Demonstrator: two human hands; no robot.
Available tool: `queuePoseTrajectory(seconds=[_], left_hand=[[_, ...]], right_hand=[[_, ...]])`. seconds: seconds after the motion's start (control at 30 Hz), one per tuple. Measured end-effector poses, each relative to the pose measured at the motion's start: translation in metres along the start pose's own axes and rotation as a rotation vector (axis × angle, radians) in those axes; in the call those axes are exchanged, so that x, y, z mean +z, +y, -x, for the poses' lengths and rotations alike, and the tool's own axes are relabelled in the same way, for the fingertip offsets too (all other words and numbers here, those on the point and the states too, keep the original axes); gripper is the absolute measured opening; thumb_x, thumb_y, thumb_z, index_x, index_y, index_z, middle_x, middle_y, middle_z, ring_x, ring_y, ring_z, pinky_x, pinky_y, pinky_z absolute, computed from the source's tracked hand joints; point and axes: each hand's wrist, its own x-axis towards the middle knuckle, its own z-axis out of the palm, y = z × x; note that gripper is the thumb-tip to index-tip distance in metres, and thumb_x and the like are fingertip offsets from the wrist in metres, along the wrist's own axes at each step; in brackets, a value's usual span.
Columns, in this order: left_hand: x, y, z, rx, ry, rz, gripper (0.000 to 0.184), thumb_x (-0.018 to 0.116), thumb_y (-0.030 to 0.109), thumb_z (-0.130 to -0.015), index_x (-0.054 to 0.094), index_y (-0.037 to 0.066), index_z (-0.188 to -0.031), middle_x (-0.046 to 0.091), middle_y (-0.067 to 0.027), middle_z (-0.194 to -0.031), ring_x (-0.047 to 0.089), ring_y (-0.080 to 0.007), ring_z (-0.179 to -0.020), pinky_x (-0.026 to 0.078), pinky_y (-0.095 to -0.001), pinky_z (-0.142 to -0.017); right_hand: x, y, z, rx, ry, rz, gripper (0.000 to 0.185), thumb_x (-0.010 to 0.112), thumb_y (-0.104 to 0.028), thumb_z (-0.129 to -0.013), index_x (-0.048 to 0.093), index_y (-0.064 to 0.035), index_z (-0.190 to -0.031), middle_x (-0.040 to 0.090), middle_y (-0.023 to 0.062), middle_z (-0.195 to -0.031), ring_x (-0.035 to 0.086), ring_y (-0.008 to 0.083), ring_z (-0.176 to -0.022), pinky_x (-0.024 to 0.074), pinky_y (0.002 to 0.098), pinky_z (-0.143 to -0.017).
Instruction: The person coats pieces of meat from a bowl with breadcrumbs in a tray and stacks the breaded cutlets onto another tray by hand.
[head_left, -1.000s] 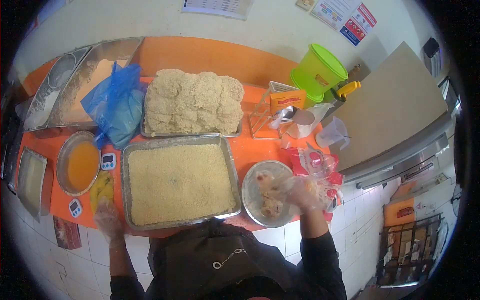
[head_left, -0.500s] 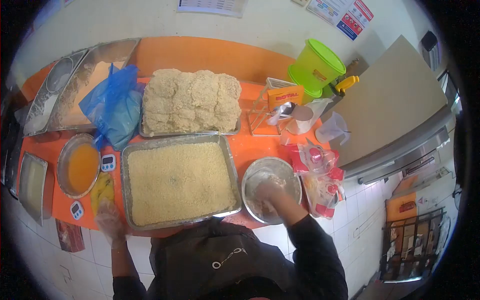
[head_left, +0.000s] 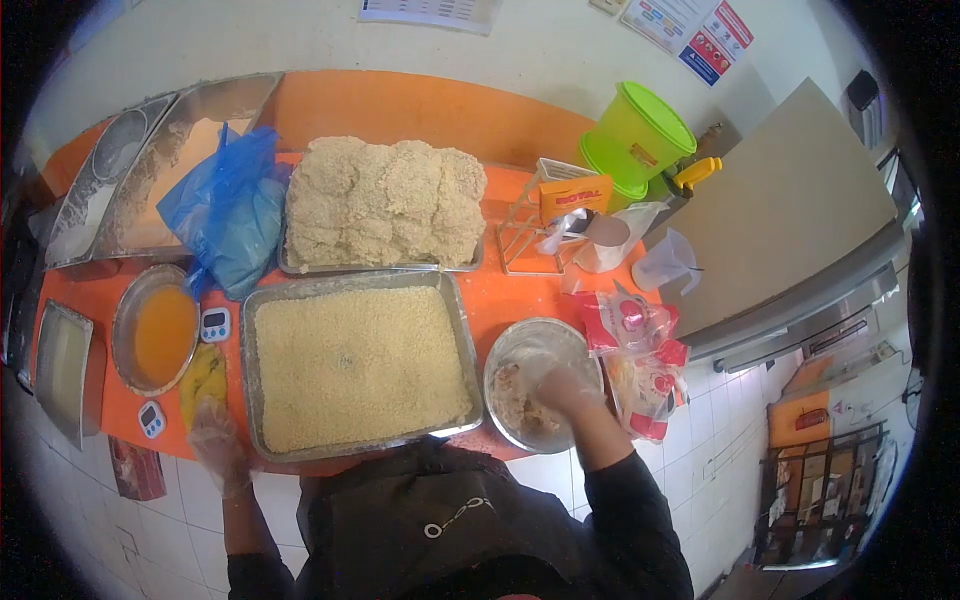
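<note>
My left hand [head_left: 214, 438], in a loose clear plastic glove, rests at the table's front edge. Its fingers lie stretched out against the lower end of a yellow cloth [head_left: 207, 380]. On the other side, my right hand [head_left: 568, 390] is inside a round metal bowl [head_left: 497, 425]. Pale, floury pieces [head_left: 520, 395] lie in the bowl beside it; motion blur hides the fingers. Between my hands stands a metal tray [head_left: 250, 400] of yellowish crumbs [head_left: 355, 365]. A second tray behind it carries a tall heap of crumb-coated pieces [head_left: 385, 205].
At left are an orange-liquid bowl [head_left: 160, 345], timers [head_left: 215, 324], a blue bag [head_left: 225, 220], and metal bins [head_left: 190, 180]. At right, red-and-white packets [head_left: 640, 365], a wire rack [head_left: 530, 240], a measuring jug [head_left: 665, 262] and green tubs [head_left: 640, 130] stand close together.
My right hand has shifted to the right inside the bowl, exposing more floury pieces on its left. My left hand stays beside the yellow cloth.
</note>
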Motion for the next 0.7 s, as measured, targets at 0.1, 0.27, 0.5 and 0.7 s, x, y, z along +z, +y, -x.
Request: queuePoseTrajectory(seconds=[0.1,0.27,0.5,0.7], left_hand=[[0.004,0.000,0.002,0.053,0.029,0.010,0.032,0.051,0.021,-0.093,0.060,-0.001,-0.114,0.062,-0.0186,-0.116,0.061,-0.0349,-0.100,0.047,-0.0422,-0.084],[-0.002,0.006,0.005,0.147,0.016,-0.069,0.034,0.051,0.019,-0.093,0.058,0.000,-0.120,0.059,-0.0173,-0.121,0.058,-0.0331,-0.107,0.044,-0.0440,-0.089],[-0.005,0.009,-0.001,0.168,-0.008,-0.279,0.035,0.054,0.020,-0.092,0.057,-0.001,-0.120,0.059,-0.0186,-0.121,0.055,-0.0349,-0.111,0.042,-0.0445,-0.092],[0.002,0.007,0.001,0.153,0.078,0.072,0.031,0.059,0.014,-0.087,0.057,-0.004,-0.112,0.062,-0.0153,-0.107,0.061,-0.0277,-0.096,0.048,-0.0352,-0.083]], right_hand=[[0.000,-0.037,0.024,-0.102,-0.216,-0.028,0.029,0.062,-0.024,-0.078,0.070,-0.0073,-0.099,0.067,0.0171,-0.101,0.064,0.0309,-0.093,0.0490,0.0405,-0.085],[-0.034,-0.024,0.026,-0.108,-0.422,-0.293,0.031,0.062,-0.024,-0.078,0.068,-0.0080,-0.103,0.066,0.0170,-0.104,0.064,0.0298,-0.096,0.0489,0.0402,-0.086],[-0.034,-0.006,-0.011,0.134,-0.357,-0.121,0.034,0.062,-0.025,-0.079,0.066,-0.0089,-0.108,0.065,0.0169,-0.109,0.064,0.0284,-0.099,0.0487,0.0398,-0.087],[-0.015,-0.017,-0.018,0.086,-0.041,0.083,0.030,0.057,-0.027,-0.079,0.071,-0.0086,-0.099,0.068,0.0152,-0.100,0.066,0.0267,-0.091,0.0503,0.0407,-0.080]])
